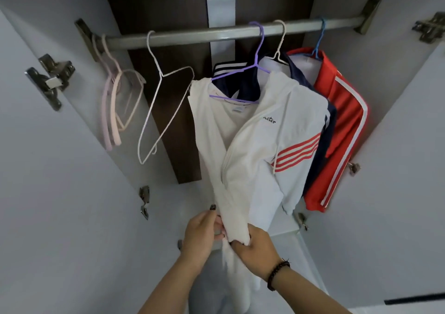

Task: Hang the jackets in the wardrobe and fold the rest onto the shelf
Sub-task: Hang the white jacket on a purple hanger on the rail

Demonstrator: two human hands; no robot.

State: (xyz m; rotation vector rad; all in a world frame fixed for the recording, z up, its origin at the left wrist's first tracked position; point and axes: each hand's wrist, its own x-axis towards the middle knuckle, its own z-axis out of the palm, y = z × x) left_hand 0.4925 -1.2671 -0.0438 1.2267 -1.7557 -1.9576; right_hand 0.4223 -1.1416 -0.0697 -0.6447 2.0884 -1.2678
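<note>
Home wardrobe: rail [216,34], hangers [159,111], hung jackets [277,133]

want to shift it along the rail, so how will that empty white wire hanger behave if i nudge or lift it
The white wire hanger is thin wire with nothing on it, so it is probably very light. It hangs from the rail by its hook alone and already sits tilted, so a nudge would likely make it swing. The rail looks smooth, so it should slide easily, and the thin wire may flex.

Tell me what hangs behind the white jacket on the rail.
Behind the white jacket hangs a navy jacket on a white hanger, then a red jacket with white stripes on a blue hanger. The white jacket hides most of the navy one.
</note>
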